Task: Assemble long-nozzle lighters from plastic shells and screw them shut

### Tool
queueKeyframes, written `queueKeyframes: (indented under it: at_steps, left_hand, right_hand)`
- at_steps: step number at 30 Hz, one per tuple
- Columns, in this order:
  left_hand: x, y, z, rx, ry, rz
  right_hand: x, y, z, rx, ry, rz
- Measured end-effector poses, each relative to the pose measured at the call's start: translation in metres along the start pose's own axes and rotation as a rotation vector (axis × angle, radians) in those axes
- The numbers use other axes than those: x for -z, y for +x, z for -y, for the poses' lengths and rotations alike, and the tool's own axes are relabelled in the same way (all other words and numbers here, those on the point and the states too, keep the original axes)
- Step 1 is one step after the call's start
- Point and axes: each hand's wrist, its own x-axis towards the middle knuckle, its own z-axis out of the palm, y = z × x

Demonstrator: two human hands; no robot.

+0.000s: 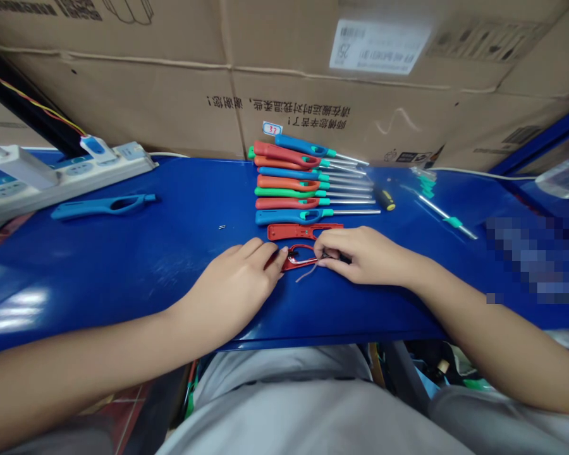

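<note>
My left hand (237,284) is closed, its fingertips pressing on the left part of an open red lighter half-shell (289,266) on the blue table. Inside that shell are a small black part and a pale wire. My right hand (360,254) pinches at the shell's right end, where a thin wire (306,273) runs out from between the fingertips. Something dark shows there, partly hidden by the fingers. Just beyond lies the other red half-shell (284,232), inner side up. Assembled long-nosed lighters (289,217) in blue, red, green and orange lie in a row behind it.
A blue lighter handle (102,207) lies left, near a white power strip (66,177). Two tiny metal pins (222,227) lie nearby. Right of the lighters are a black-and-yellow screwdriver (385,199) and a metal tube (439,212). A cardboard box (171,88) stands behind.
</note>
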Motion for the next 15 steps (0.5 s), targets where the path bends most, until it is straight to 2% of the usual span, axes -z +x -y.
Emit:
queueKeyframes:
  at_steps: [4, 10, 12, 15]
  left_hand:
    - [0.0, -0.002, -0.003, -0.018, 0.023, -0.003]
    - [-0.006, 0.004, 0.013, 0.023, -0.327, -0.054]
    - [-0.01, 0.006, 0.017, 0.019, -0.426, -0.078]
    - [-0.017, 0.008, 0.018, 0.007, -0.535, -0.105]
  right_hand:
    - [0.0, -0.001, -0.001, 0.017, 0.0, -0.006]
    - [0.005, -0.005, 0.001, 0.038, 0.064, -0.022]
    - [0.004, -0.004, 0.002, 0.016, 0.103, -0.06]
    - [-0.002, -0.001, 0.002, -0.027, 0.148, -0.189]
